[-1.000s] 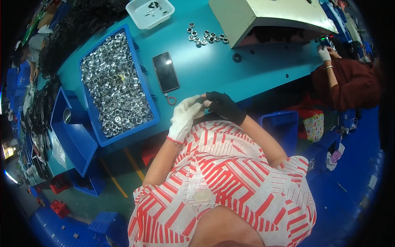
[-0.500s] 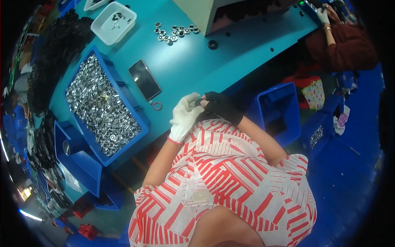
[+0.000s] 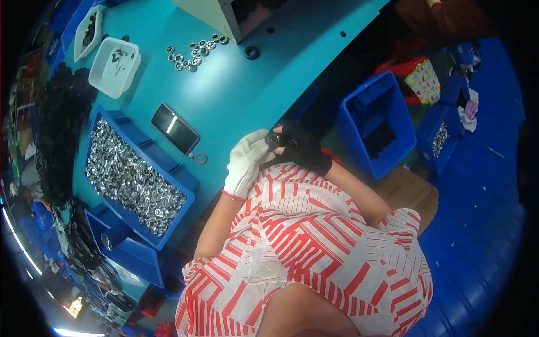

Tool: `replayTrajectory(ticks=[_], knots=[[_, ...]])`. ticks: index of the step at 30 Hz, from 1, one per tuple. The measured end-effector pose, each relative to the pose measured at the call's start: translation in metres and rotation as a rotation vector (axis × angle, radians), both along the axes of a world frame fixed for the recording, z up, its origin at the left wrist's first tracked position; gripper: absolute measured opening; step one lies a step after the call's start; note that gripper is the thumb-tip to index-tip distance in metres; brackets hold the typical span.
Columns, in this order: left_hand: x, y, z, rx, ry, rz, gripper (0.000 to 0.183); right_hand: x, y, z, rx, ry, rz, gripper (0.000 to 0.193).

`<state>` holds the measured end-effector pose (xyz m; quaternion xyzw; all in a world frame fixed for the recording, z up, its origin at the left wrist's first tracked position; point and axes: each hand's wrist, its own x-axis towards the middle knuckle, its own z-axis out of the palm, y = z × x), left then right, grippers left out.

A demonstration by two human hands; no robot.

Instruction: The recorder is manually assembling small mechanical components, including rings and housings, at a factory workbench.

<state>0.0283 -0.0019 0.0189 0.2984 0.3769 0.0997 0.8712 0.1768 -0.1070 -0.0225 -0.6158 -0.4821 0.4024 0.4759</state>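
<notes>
My left hand, in a white knit glove, meets my right hand, in a black glove with bare fingertips, just above my lap. Pinched between their fingers is a small dark round part with a shiny spot; its exact kind is too small to make out. Fingers of both hands are closed around it and partly hide it. On the turquoise table to the left of my hands lie a phone and a red ring strap at its corner.
A blue bin of shiny metal rings stands at left, beside another blue bin. Farther back are white trays, loose metal rings and a black ring. A deep blue bin with black pieces stands right.
The view has turned, so the table and bins sit differently in the picture. My hands stay together, and the dark part between them shows more clearly, with its shiny spot visible.
</notes>
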Motion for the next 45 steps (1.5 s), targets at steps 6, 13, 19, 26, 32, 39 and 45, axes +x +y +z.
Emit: replayTrajectory(ticks=[6,13,19,26,32,39,45], knots=[[0.011,0.001,-0.007,0.0,-0.045,-0.078,0.032,0.002,-0.008,0.005,-0.068,-0.057,-0.108,0.047],[-0.002,-0.013,-0.042,-0.014,0.083,0.058,0.049,0.007,-0.044,-0.054,-0.254,0.131,-0.402,0.054],[-0.024,-0.011,-0.054,0.015,0.221,0.12,0.043,0.014,-0.074,-0.173,-0.439,0.217,-0.495,0.054],[-0.036,-0.007,-0.059,-0.004,0.192,0.216,0.042,0.03,-0.046,-0.176,-0.377,-0.009,-0.569,0.041],[-0.046,-0.02,-0.041,0.067,0.235,0.298,0.038,0.063,0.067,-0.072,0.185,-0.303,-0.349,0.024],[-0.041,-0.033,-0.05,-0.003,0.219,0.347,0.039,0.102,0.191,-0.128,0.055,-0.896,-0.084,0.035],[-0.052,-0.032,-0.044,-0.018,0.208,0.48,0.041,0.082,0.185,-0.105,0.024,-0.681,0.087,0.024]])
